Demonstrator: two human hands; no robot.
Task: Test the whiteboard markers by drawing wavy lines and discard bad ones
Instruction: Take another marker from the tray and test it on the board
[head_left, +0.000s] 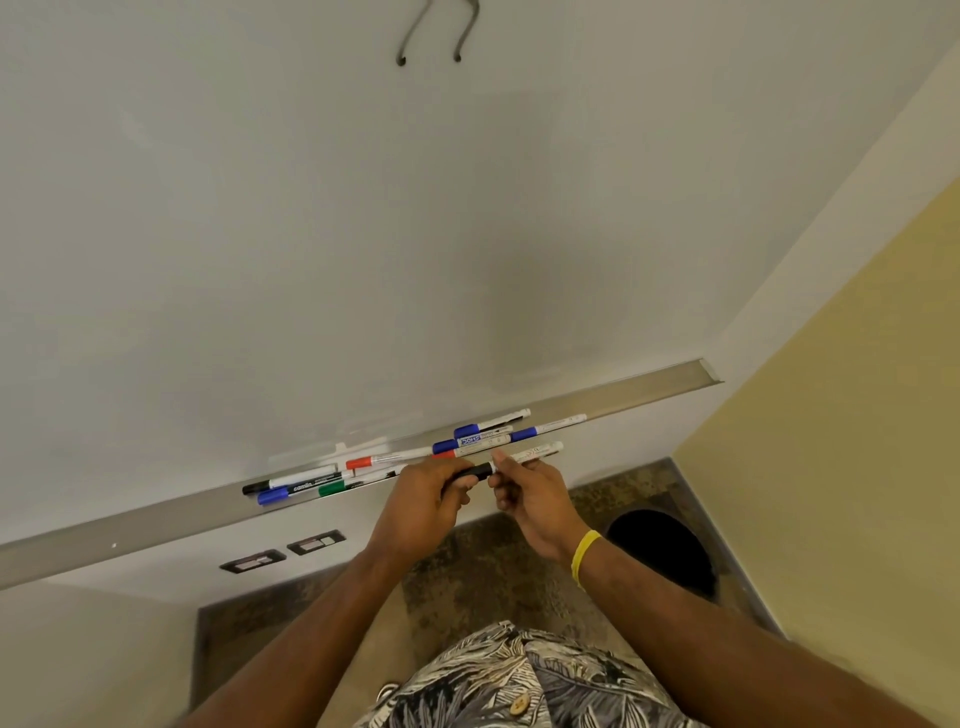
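1. Progress: two dark wavy strokes (431, 31) sit at the top of the whiteboard (363, 234), so I'd guess at least one test is done. Most of the job looks open.
2. Marker in hand: black-capped marker (478, 471), held just in front of the tray and off the board.
3. Left hand (426, 493): fingers curled round the cap end.
4. Right hand (530, 493): pinching the barrel end next to the cap. Can't tell if the cap is going on or coming off.
5. Tray (649, 389): metal ledge under the board holding the rest of the markers.
   - Left cluster (301, 486): black, blue and green caps.
   - Red-capped one (374, 461) beside that.
   - Blue-capped group (478, 431) further right, overlapping.
   - The tray's right end is bare.
6. Bin (670, 551): dark round opening on the floor to the person's right, by the yellow wall. Inside is black, so I can't tell whether any rejects are in it.
7. Left to do, my read: test the tray markers one by one and drop the duds in the bin.
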